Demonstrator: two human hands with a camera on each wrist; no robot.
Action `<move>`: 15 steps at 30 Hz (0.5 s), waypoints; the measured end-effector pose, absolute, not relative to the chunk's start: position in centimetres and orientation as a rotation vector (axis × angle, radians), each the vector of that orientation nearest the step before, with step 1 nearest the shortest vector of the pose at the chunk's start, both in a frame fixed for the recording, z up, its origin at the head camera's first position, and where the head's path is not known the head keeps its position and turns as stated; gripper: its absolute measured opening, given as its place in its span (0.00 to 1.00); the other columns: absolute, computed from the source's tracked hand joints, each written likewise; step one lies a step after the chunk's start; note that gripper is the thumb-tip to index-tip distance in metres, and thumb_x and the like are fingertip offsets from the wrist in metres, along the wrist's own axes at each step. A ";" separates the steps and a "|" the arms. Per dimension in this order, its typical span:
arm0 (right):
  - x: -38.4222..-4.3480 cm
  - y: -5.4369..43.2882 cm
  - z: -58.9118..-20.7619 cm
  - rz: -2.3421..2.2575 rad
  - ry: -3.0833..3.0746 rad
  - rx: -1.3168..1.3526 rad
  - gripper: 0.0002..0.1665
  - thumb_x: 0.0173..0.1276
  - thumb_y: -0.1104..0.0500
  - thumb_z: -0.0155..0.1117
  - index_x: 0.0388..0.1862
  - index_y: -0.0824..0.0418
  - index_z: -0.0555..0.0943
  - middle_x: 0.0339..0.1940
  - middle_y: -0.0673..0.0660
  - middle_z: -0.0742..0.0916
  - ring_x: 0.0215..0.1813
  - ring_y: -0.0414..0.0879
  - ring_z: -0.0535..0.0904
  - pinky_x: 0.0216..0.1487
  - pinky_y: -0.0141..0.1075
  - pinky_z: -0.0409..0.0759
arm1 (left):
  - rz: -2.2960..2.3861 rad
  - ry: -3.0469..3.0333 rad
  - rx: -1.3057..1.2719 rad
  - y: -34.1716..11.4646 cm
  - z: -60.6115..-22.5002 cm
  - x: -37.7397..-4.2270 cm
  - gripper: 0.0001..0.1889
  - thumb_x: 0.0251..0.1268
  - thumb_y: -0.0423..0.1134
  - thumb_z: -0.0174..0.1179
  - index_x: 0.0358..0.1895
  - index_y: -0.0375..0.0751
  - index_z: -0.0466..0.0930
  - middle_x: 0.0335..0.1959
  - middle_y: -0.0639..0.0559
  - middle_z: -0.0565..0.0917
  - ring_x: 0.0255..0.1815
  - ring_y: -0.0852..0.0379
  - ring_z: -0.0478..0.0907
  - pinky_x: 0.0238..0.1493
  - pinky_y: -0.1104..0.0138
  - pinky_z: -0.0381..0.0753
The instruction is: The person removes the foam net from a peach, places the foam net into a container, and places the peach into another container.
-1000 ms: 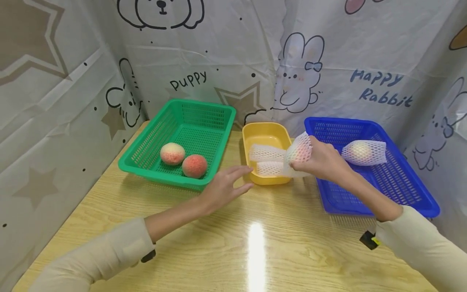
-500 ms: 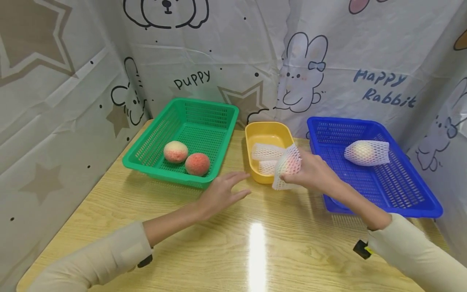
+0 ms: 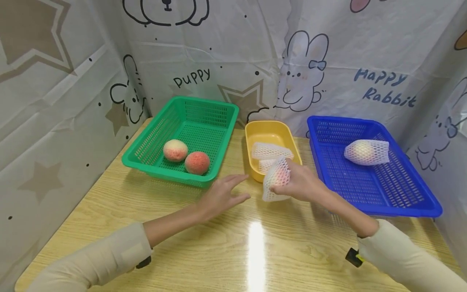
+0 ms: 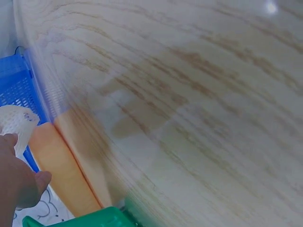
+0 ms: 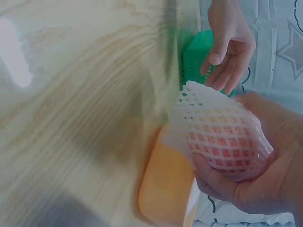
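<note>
My right hand grips a peach in a white foam net sleeve just in front of the yellow tub. In the right wrist view, red flesh of the netted peach shows through the mesh, with my thumb and fingers on either side. My left hand hovers over the table beside the green basket's front corner, fingers extended, holding nothing. The sleeve's loose end points toward it, with a gap between. Two bare peaches, one pale and pink and one redder, lie in the green basket.
Foam net sleeves lie inside the yellow tub. At the right stands a blue basket holding another netted peach. A printed cloth hangs close behind the containers. The wooden table extends in front.
My right hand has carried the netted peach left and toward me, from over the yellow tub to in front of it. The left hand has stayed nearly still beside the green basket.
</note>
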State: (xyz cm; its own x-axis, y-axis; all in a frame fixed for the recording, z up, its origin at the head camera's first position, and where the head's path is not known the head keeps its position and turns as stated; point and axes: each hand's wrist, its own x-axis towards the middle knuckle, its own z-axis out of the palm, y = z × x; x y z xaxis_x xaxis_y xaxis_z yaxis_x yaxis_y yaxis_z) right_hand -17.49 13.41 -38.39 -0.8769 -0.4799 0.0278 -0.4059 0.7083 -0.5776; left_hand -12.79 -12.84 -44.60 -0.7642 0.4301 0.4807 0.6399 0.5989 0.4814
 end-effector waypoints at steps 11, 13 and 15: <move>-16.9 12.1 -40.1 -0.948 2.721 -0.715 0.45 0.52 0.46 0.80 0.61 0.68 0.71 0.38 0.57 0.84 0.37 0.49 0.80 0.36 0.42 0.81 | -0.979 -2.532 -0.893 -12.5 -45.3 -12.9 0.28 0.60 0.42 0.73 0.61 0.31 0.78 0.56 0.36 0.82 0.58 0.44 0.80 0.56 0.60 0.80; -16.8 12.0 -40.5 -0.942 2.726 -0.717 0.46 0.52 0.45 0.80 0.61 0.68 0.71 0.39 0.58 0.85 0.38 0.49 0.81 0.38 0.43 0.82 | -0.983 -2.534 -0.901 -12.4 -45.4 -12.9 0.28 0.60 0.41 0.73 0.61 0.31 0.78 0.56 0.36 0.82 0.58 0.43 0.80 0.56 0.61 0.80; -16.7 11.8 -40.7 -0.941 2.735 -0.724 0.46 0.52 0.45 0.80 0.61 0.68 0.71 0.40 0.58 0.85 0.39 0.49 0.81 0.38 0.43 0.82 | -0.988 -2.539 -0.904 -12.3 -45.4 -12.9 0.29 0.59 0.41 0.74 0.61 0.30 0.78 0.56 0.36 0.82 0.58 0.43 0.80 0.56 0.60 0.80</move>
State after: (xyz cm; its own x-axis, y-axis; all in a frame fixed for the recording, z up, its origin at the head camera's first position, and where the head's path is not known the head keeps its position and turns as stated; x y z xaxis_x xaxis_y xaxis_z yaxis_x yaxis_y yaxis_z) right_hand -16.70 11.84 -40.73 -0.8702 -0.4926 0.0064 -0.3922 0.6850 -0.6139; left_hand -12.90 -12.33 -45.43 -0.7689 0.4545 0.4497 0.6389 0.5727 0.5137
